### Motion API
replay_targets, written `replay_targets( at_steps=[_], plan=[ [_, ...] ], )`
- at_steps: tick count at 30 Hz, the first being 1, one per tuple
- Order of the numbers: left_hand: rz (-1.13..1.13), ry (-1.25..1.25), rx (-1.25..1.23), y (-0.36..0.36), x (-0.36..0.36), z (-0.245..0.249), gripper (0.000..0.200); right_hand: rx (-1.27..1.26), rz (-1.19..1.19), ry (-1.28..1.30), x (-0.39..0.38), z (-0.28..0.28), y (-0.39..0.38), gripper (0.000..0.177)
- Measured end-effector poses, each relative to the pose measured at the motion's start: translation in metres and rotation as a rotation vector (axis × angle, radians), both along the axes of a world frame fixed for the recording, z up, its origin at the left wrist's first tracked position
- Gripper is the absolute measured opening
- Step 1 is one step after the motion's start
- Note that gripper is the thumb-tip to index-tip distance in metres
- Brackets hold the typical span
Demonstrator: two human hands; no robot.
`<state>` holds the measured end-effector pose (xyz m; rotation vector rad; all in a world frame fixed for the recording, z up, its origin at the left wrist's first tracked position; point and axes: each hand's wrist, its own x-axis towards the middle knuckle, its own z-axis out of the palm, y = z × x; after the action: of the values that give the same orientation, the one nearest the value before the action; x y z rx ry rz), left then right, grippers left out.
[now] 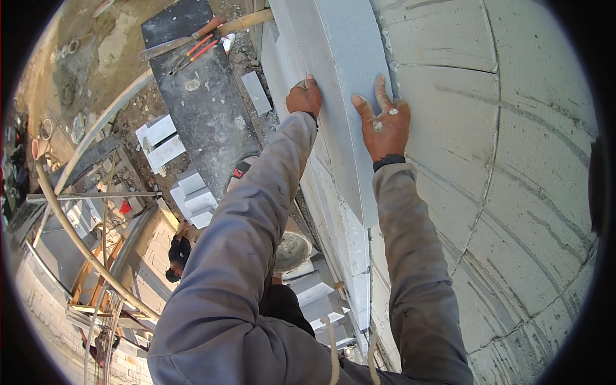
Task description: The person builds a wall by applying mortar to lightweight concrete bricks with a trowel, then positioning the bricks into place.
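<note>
A long, pale grey concrete block (353, 51) lies along the top of the wall in front of me. My left hand (303, 97) is closed against its left side, fingers curled and partly hidden. My right hand (385, 125) rests on its upper face near the right edge, thumb and forefinger spread apart and the other fingers bent. White paste spots the back of this hand. Right beside the block rises a pale block wall (455, 96) with mortar joints.
Below on the left, a dark plank (205, 102) carries a handsaw (183, 45) and red-handled pliers (196, 52). White blocks (160, 142) stand beside it. A bucket (293, 250) of grey mix is beneath me. Curved poles (96, 250) and a person (179, 256) are lower left.
</note>
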<state>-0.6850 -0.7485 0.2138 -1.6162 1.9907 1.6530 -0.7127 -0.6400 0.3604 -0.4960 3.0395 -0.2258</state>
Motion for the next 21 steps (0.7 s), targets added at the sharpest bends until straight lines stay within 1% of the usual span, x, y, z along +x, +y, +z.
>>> replay_targets(
  at_steps=[1, 2, 3, 5, 8, 10, 12, 13, 16, 18, 19, 20, 21],
  plan=[
    [-0.014, 0.014, -0.024, -0.001, -0.001, -0.002, 0.043, -0.013, 0.004, 0.012, -0.002, 0.002, -0.002, 0.061],
    [-0.009, 0.025, -0.038, -0.002, -0.002, -0.003, 0.043, -0.007, -0.012, -0.028, -0.002, 0.005, -0.003, 0.061],
    [-0.017, 0.01, -0.025, -0.001, 0.0, -0.001, 0.044, 0.003, -0.031, -0.074, -0.001, 0.007, -0.003, 0.061],
    [-0.06, 0.004, 0.037, -0.003, 0.002, 0.003, 0.044, 0.003, -0.031, -0.071, 0.0, 0.006, -0.002, 0.061],
    [-0.009, 0.102, -0.032, 0.004, 0.004, -0.011, 0.045, 0.004, -0.039, -0.07, -0.002, 0.005, -0.003, 0.061],
    [-0.028, 0.079, -0.013, 0.004, 0.005, -0.001, 0.047, 0.007, -0.062, -0.088, 0.001, 0.009, -0.003, 0.061],
    [0.067, 0.223, 0.171, 0.005, 0.011, 0.004, 0.055, 0.024, -0.073, -0.098, 0.001, 0.013, -0.005, 0.062],
    [0.062, 0.22, 0.165, 0.003, 0.012, 0.007, 0.055, 0.017, -0.078, -0.1, 0.001, 0.015, -0.008, 0.062],
    [0.194, 0.463, 0.298, 0.016, 0.018, 0.02, 0.07, 0.052, -0.128, -0.219, 0.0, 0.019, -0.004, 0.059],
    [0.233, 0.467, 0.321, 0.009, 0.04, 0.041, 0.067, 0.051, -0.022, -0.186, -0.002, 0.013, 0.002, 0.055],
    [0.223, 0.531, 0.293, 0.005, 0.053, 0.041, 0.074, 0.049, -0.032, -0.2, 0.0, 0.013, 0.009, 0.055],
    [0.29, 0.545, 0.427, 0.005, 0.069, 0.043, 0.074, -0.173, -0.018, -0.17, 0.001, 0.016, 0.021, 0.052],
    [0.236, 0.523, 0.377, 0.004, 0.087, 0.044, 0.074, -0.393, -0.006, -0.133, 0.005, 0.021, 0.035, 0.048]
  ],
)
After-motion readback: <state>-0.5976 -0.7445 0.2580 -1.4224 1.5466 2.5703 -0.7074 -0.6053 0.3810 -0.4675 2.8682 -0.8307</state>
